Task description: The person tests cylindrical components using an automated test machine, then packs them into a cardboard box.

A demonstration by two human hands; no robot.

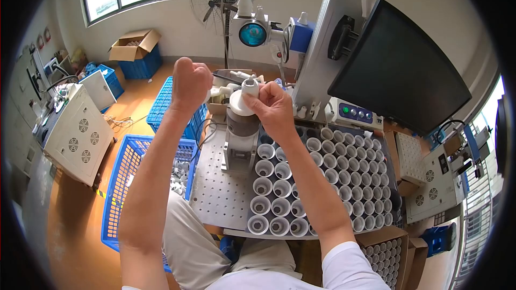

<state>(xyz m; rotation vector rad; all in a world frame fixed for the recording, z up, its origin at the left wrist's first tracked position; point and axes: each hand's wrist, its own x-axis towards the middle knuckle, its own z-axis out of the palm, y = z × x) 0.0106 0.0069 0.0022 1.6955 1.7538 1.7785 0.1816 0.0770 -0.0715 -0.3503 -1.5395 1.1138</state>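
Observation:
My right hand (271, 108) grips a white flanged plastic part (250, 87), its narrow open end facing up. The part's wide round flange sits over a grey metal cylindrical fixture (242, 123) on the bench. To the left, my left hand (192, 85) is raised in a closed fist, level with the part and apart from it. A dark slim bar (227, 79) shows between the fist and the part. I cannot tell what my left fingers hold.
Rows of white cups (281, 188) cover the right of the perforated metal bench (215, 193). A blue crate (115, 193) with small pale parts stands left. Behind are a lens-fronted machine head (252, 34), a monitor (400, 67) and a fan (214, 4). A carton (384, 233) holds more cups.

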